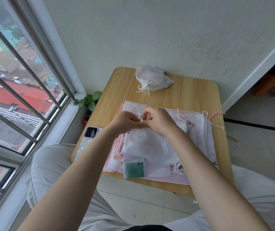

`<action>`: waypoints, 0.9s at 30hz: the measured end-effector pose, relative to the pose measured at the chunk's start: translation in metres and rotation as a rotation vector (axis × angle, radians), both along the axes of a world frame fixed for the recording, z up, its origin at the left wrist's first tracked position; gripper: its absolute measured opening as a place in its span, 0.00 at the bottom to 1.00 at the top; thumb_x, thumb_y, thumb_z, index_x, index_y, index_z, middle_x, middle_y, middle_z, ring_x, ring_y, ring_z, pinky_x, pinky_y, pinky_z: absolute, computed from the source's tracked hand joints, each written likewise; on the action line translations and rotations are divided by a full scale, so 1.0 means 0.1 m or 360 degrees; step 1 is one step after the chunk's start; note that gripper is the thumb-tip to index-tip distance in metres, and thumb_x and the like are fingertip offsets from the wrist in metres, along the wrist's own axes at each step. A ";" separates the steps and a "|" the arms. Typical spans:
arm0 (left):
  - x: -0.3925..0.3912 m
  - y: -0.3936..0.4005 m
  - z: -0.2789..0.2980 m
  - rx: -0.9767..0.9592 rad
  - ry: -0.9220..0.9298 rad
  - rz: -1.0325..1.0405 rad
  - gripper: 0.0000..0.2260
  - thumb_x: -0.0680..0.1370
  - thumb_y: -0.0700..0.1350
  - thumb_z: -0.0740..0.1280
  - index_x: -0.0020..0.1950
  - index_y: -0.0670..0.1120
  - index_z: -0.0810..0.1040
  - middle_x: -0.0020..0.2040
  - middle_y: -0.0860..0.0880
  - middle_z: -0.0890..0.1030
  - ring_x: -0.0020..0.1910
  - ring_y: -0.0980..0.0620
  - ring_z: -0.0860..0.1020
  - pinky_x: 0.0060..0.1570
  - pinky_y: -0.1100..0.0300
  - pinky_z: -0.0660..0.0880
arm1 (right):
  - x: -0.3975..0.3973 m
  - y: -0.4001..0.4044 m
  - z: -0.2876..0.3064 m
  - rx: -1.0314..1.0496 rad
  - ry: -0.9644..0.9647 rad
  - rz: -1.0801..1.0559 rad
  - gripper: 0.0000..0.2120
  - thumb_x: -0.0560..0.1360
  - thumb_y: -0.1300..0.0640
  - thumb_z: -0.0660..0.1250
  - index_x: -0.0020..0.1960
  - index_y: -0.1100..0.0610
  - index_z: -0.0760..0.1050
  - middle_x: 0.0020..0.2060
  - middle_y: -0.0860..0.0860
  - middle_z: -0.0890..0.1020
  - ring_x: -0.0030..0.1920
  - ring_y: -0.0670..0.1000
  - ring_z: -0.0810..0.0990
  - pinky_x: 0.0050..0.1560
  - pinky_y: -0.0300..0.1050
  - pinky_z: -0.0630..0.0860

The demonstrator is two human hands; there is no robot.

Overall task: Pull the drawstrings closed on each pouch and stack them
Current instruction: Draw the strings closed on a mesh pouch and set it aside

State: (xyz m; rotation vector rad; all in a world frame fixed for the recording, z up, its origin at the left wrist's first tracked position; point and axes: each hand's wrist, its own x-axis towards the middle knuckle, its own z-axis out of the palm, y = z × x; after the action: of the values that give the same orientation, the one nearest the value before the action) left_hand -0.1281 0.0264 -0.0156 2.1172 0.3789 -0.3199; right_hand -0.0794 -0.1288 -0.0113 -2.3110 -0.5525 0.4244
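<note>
A sheer white pouch (143,144) lies on top of a pile of flat pouches (198,139) in the middle of the small wooden table (191,90). My left hand (125,122) and my right hand (158,121) meet at the pouch's gathered mouth, and both pinch its white drawstring (139,116) there. A stack of closed white pouches (150,79) with knotted strings sits at the table's far edge by the wall. Pink and white cords (216,115) stick out of the pile on the right.
A phone (91,132) lies at the table's left edge. A small green packet (134,169) sits on the pile's near side. A potted plant (90,101) stands on the floor between table and window. My knees flank the table's near edge.
</note>
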 end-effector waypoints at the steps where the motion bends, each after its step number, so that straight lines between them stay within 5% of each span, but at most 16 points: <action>1: 0.00 0.00 0.00 0.0050 0.0003 -0.0006 0.17 0.70 0.54 0.77 0.39 0.41 0.82 0.32 0.50 0.74 0.30 0.55 0.69 0.28 0.67 0.65 | -0.01 0.00 0.01 -0.0010 -0.0017 0.0004 0.07 0.71 0.59 0.74 0.41 0.55 0.76 0.30 0.47 0.79 0.35 0.48 0.77 0.37 0.41 0.72; 5: 0.01 -0.04 -0.02 0.0221 -0.0069 -0.0056 0.20 0.72 0.56 0.74 0.44 0.37 0.83 0.36 0.45 0.75 0.34 0.52 0.69 0.35 0.58 0.66 | -0.02 -0.01 0.06 -0.0127 -0.0104 0.0071 0.03 0.74 0.57 0.72 0.46 0.56 0.80 0.37 0.47 0.80 0.41 0.49 0.78 0.39 0.41 0.73; 11: 0.00 -0.08 0.03 0.0416 -0.0133 -0.0116 0.14 0.73 0.47 0.70 0.43 0.34 0.81 0.36 0.44 0.73 0.34 0.51 0.68 0.35 0.58 0.65 | 0.01 -0.01 0.09 -0.0265 -0.0068 0.0224 0.06 0.77 0.60 0.67 0.49 0.58 0.82 0.45 0.52 0.81 0.46 0.52 0.79 0.44 0.42 0.72; 17: -0.07 -0.07 0.06 0.0588 -0.0338 -0.0246 0.07 0.74 0.46 0.71 0.50 0.45 0.83 0.45 0.48 0.81 0.44 0.50 0.77 0.43 0.57 0.74 | 0.07 -0.11 0.01 0.0077 0.0451 0.0131 0.06 0.79 0.56 0.67 0.51 0.56 0.82 0.42 0.47 0.81 0.41 0.45 0.76 0.41 0.37 0.70; 23: -0.13 -0.07 -0.08 0.0728 -0.0740 -0.0171 0.08 0.74 0.48 0.74 0.49 0.47 0.81 0.46 0.51 0.79 0.48 0.52 0.72 0.48 0.63 0.66 | 0.09 -0.18 -0.17 0.0646 0.1282 -0.0063 0.11 0.80 0.58 0.65 0.56 0.63 0.80 0.42 0.53 0.79 0.38 0.47 0.74 0.40 0.38 0.70; 27: -0.17 -0.15 -0.11 0.0693 -0.0750 -0.0020 0.06 0.73 0.45 0.74 0.46 0.46 0.79 0.42 0.53 0.78 0.39 0.54 0.75 0.36 0.66 0.70 | 0.09 -0.18 -0.19 0.0703 0.1403 -0.0116 0.14 0.80 0.60 0.64 0.58 0.70 0.77 0.46 0.57 0.82 0.44 0.53 0.79 0.49 0.45 0.74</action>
State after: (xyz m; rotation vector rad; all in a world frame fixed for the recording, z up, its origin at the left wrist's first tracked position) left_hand -0.1451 0.0117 -0.0270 2.5288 0.1634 0.2831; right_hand -0.0702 -0.1468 -0.0301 -1.5077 -0.0960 1.0790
